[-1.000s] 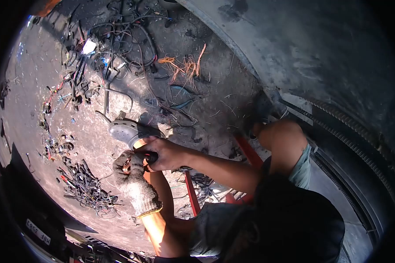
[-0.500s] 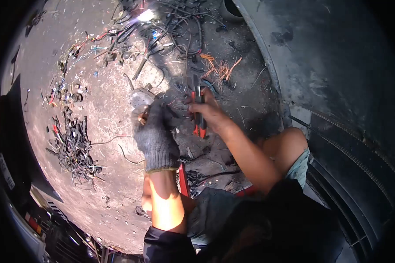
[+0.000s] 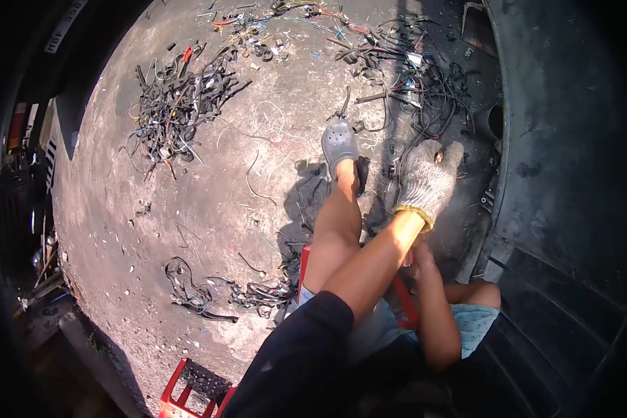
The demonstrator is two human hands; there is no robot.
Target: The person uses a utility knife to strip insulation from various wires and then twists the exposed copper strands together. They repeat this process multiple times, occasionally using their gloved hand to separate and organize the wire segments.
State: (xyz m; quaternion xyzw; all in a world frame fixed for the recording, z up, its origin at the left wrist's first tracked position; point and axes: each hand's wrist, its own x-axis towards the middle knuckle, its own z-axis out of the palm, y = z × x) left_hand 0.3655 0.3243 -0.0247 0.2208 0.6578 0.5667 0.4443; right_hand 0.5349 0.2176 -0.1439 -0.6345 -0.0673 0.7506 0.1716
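My left hand (image 3: 428,177), in a grey knit glove with a worn hole showing a fingertip, reaches out over the floor at the right. Its thumb stands apart from the fingers, and nothing shows in it. Beyond it lies a tangle of black cables (image 3: 442,97). My bare right hand (image 3: 423,263) is drawn back near my lap, partly covered by my left forearm. A small red part of the utility knife (image 3: 408,258) shows at its fingers; the blade is hidden.
A large pile of cut wires (image 3: 181,104) lies at the left, and a smaller wire heap (image 3: 261,292) near my seat. My foot in a grey clog (image 3: 340,141) rests ahead. A dark metal panel (image 3: 550,139) borders the right. A red plastic stool (image 3: 181,390) stands at lower left.
The view has swung left. My left hand has moved away from the utility knife and stretched out to the right; my right hand has drawn back toward my lap.
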